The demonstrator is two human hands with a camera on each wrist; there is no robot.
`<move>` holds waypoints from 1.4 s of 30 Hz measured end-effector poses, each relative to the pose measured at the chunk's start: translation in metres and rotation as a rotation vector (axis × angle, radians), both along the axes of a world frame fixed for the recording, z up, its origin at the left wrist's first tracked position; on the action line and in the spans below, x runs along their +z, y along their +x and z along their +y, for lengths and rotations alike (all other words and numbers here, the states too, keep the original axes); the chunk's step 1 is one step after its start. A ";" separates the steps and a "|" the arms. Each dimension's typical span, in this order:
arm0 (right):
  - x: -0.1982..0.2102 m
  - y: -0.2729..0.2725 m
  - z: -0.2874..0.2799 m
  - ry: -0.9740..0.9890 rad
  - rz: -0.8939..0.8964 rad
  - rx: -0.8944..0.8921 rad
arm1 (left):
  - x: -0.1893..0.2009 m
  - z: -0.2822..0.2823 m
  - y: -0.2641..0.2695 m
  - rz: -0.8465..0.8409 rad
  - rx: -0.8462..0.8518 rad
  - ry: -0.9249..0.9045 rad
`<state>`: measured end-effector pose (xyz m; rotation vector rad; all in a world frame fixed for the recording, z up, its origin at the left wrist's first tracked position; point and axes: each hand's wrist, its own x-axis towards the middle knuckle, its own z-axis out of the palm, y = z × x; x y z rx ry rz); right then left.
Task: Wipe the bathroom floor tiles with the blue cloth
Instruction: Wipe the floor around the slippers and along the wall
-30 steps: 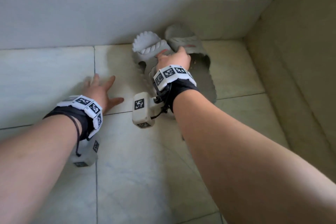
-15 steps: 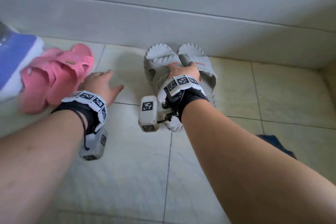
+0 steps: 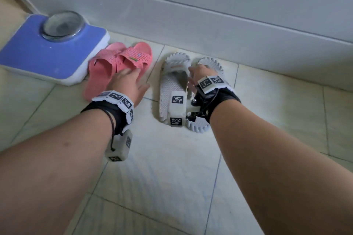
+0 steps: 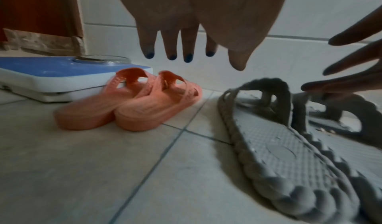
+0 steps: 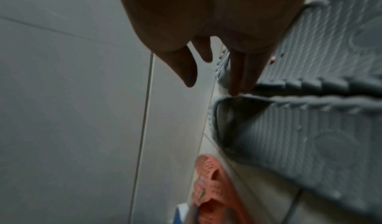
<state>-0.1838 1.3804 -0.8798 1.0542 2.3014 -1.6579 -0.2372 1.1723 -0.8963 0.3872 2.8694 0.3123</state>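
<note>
The blue cloth is in none of the current views. A pair of grey slippers lies on the pale floor tiles by the wall. My right hand is over their straps with straight, spread fingers, and the fingertips touch a strap without gripping it. My left hand hovers open above the heels of a pair of pink slippers, its fingers hanging straight and holding nothing. The left wrist view shows both pairs, pink slippers and grey slippers, side by side.
A blue and white bathroom scale stands at the far left against the pink slippers. The tiled wall runs behind everything. A wooden door frame is beyond the scale. Bare floor tiles stretch toward me.
The grey slippers have been carried left along the wall to beside the pink pair. My right hand has released its grip and straightened. My left hand has lifted off the floor over the pink slippers.
</note>
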 end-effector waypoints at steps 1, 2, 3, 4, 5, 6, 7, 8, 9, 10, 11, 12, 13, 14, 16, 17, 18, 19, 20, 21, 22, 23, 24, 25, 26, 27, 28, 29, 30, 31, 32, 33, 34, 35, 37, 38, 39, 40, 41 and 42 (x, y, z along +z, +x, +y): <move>0.000 0.004 0.005 -0.029 0.008 -0.043 | -0.001 0.009 0.005 -0.002 -0.018 0.021; -0.004 0.011 0.013 -0.068 0.014 -0.106 | 0.000 0.020 0.011 -0.016 -0.041 0.039; -0.006 0.016 0.019 -0.111 -0.002 -0.181 | 0.001 0.034 0.018 -0.035 -0.063 0.044; -0.010 0.021 0.026 -0.062 0.028 -0.216 | 0.003 0.048 0.025 -0.051 -0.086 0.046; -0.014 0.027 0.032 -0.019 -0.008 -0.253 | 0.002 0.063 0.031 -0.061 -0.110 0.044; -0.020 0.034 0.040 0.030 -0.036 -0.296 | -0.001 0.077 0.035 -0.065 -0.135 0.044; -0.022 0.040 0.044 0.065 -0.059 -0.304 | -0.004 0.089 0.039 -0.062 -0.158 0.032; -0.024 0.047 0.049 0.085 -0.078 -0.288 | -0.008 0.100 0.042 -0.058 -0.182 0.012; -0.026 0.055 0.055 0.120 -0.085 -0.259 | -0.013 0.109 0.045 -0.051 -0.213 -0.007; -0.026 0.062 0.059 0.140 -0.099 -0.250 | -0.014 0.118 0.048 -0.044 -0.254 -0.014; -0.027 0.070 0.065 0.153 -0.114 -0.241 | -0.016 0.128 0.053 -0.030 -0.302 -0.013; -0.026 0.079 0.073 0.165 -0.131 -0.238 | -0.018 0.138 0.058 -0.012 -0.356 -0.013; -0.026 0.089 0.082 0.197 -0.145 -0.242 | -0.019 0.149 0.064 0.004 -0.411 -0.019; -0.026 0.099 0.093 0.223 -0.165 -0.241 | -0.019 0.159 0.072 0.015 -0.462 -0.026; -0.028 0.124 0.117 0.295 -0.207 -0.242 | -0.021 0.183 0.087 -0.007 -0.515 0.008; -0.028 0.139 0.128 0.328 -0.241 -0.253 | -0.022 0.196 0.095 -0.031 -0.530 0.032; -0.029 0.156 0.139 0.344 -0.284 -0.268 | -0.023 0.211 0.105 -0.041 -0.564 0.042; -0.031 0.174 0.149 0.355 -0.322 -0.290 | -0.024 0.226 0.114 -0.035 -0.609 0.041; -0.032 0.191 0.157 0.371 -0.357 -0.316 | -0.024 0.242 0.123 -0.026 -0.657 0.035; -0.034 0.208 0.164 0.393 -0.390 -0.350 | -0.025 0.258 0.132 -0.029 -0.691 0.031; -0.037 0.225 0.170 0.416 -0.414 -0.386 | -0.026 0.273 0.141 -0.052 -0.708 0.026; -0.040 0.241 0.175 0.438 -0.433 -0.421 | -0.028 0.287 0.150 -0.082 -0.716 0.015; -0.043 0.256 0.178 0.456 -0.448 -0.453 | -0.030 0.299 0.160 -0.109 -0.725 0.000; -0.047 0.271 0.181 0.467 -0.464 -0.484 | -0.035 0.309 0.168 -0.132 -0.738 -0.021; -0.051 0.285 0.183 0.472 -0.484 -0.515 | -0.039 0.317 0.177 -0.152 -0.754 -0.042; -0.054 0.297 0.184 0.460 -0.501 -0.551 | -0.044 0.322 0.183 -0.171 -0.766 -0.060; -0.057 0.309 0.185 0.429 -0.511 -0.594 | -0.048 0.326 0.187 -0.185 -0.771 -0.074; -0.058 0.319 0.185 0.392 -0.515 -0.647 | -0.052 0.329 0.190 -0.197 -0.771 -0.086; -0.059 0.328 0.183 0.366 -0.525 -0.691 | -0.055 0.331 0.193 -0.206 -0.770 -0.095; -0.059 0.336 0.180 0.364 -0.550 -0.711 | -0.058 0.332 0.195 -0.212 -0.767 -0.101; -0.060 0.342 0.176 0.381 -0.591 -0.698 | -0.060 0.332 0.195 -0.214 -0.763 -0.107; -0.061 0.346 0.170 0.390 -0.640 -0.666 | -0.063 0.332 0.195 -0.213 -0.755 -0.114; -0.063 0.348 0.166 0.369 -0.687 -0.631 | -0.064 0.331 0.194 -0.212 -0.742 -0.120; -0.066 0.348 0.162 0.322 -0.726 -0.606 | -0.066 0.329 0.191 -0.214 -0.726 -0.125; -0.072 0.341 0.157 0.249 -0.767 -0.573 | -0.067 0.323 0.184 -0.220 -0.690 -0.138; -0.074 0.335 0.156 0.247 -0.766 -0.546 | -0.067 0.320 0.179 -0.217 -0.668 -0.140; -0.077 0.328 0.154 0.261 -0.750 -0.508 | -0.068 0.316 0.173 -0.214 -0.644 -0.144; -0.078 0.318 0.150 0.283 -0.721 -0.466 | -0.069 0.311 0.167 -0.214 -0.617 -0.151; -0.079 0.308 0.147 0.306 -0.686 -0.423 | -0.070 0.306 0.161 -0.217 -0.588 -0.159; -0.080 0.296 0.144 0.326 -0.650 -0.376 | -0.071 0.302 0.155 -0.222 -0.555 -0.168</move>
